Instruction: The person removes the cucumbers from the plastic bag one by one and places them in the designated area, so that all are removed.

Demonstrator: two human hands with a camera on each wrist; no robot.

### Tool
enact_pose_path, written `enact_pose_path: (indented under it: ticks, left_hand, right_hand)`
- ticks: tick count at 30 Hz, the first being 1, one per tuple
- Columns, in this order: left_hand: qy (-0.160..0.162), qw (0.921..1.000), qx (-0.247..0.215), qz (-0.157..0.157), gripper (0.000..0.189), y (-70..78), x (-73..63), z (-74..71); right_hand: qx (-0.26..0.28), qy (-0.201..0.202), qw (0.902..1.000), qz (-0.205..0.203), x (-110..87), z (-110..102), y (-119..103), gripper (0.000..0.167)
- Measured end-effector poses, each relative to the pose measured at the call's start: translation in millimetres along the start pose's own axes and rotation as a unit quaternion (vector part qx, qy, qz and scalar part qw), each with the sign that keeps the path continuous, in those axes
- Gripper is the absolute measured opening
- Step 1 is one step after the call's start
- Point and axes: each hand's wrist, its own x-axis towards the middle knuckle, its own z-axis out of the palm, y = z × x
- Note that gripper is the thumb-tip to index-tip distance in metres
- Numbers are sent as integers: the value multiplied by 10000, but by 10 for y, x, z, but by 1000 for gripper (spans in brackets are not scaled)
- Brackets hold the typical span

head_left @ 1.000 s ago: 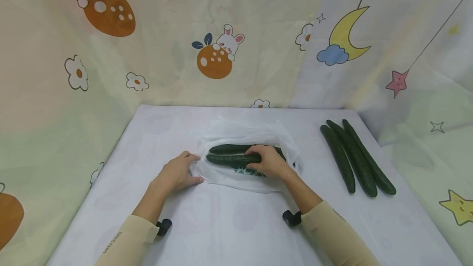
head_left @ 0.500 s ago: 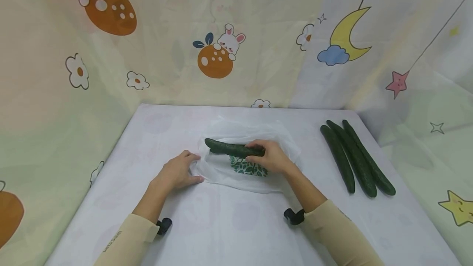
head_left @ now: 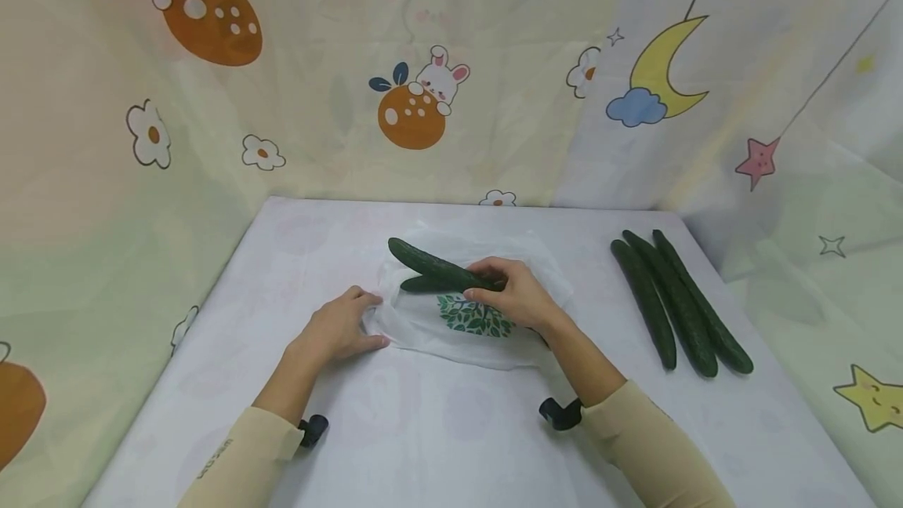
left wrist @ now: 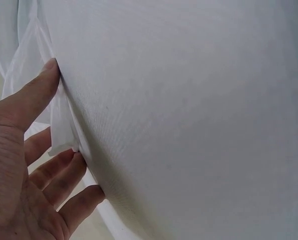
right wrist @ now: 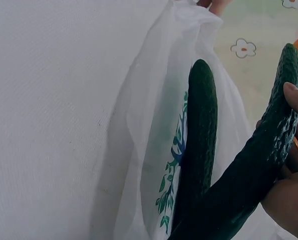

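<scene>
My right hand [head_left: 518, 292] grips a dark green cucumber [head_left: 426, 261] near its right end, thumb in front and fingers behind. Its left end points back and left, crossing over a second cucumber [right wrist: 201, 120] on the white plastic bag [head_left: 423, 332]. That second cucumber's right end is hidden behind my right hand in the head view. Green leaf print [head_left: 476, 316] shows on the bag in front of both. At the bag's left end, my left hand [head_left: 339, 328] rests with thumb and fingers spread; in the left wrist view its fingertips [left wrist: 78, 162] touch the bag edge and tabletop.
Three more cucumbers [head_left: 673, 304] lie side by side on the right of the white-covered table [head_left: 437, 445]. A patterned cloth [head_left: 310, 92] hangs behind and around the table. A small black camera [head_left: 560, 414] sits at each wrist.
The front cucumber, earlier lying parallel to the rear one, has moved back over it in my right hand, its left end swinging away. More leaf print shows. My left hand has stayed put.
</scene>
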Motion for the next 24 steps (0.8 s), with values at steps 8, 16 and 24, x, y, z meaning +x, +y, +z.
enact_pose_path:
  ticks: [8, 16, 24]
  left_hand:
    - [-13, 9999, -77, -69, 77, 15, -16, -14]
    - [-43, 9999, -86, -105, 77, 22, -13, -3]
    - [-51, 10000, -48, -63, 76, 15, -5, -9]
  right_hand:
    - [482, 136, 9985, -221, -2, -50, -78, 41]
    - [1410, 300, 9894, -204, -17, -108, -174, 37]
    - [1867, 393, 9816, -33, -48, -206, -253, 37]
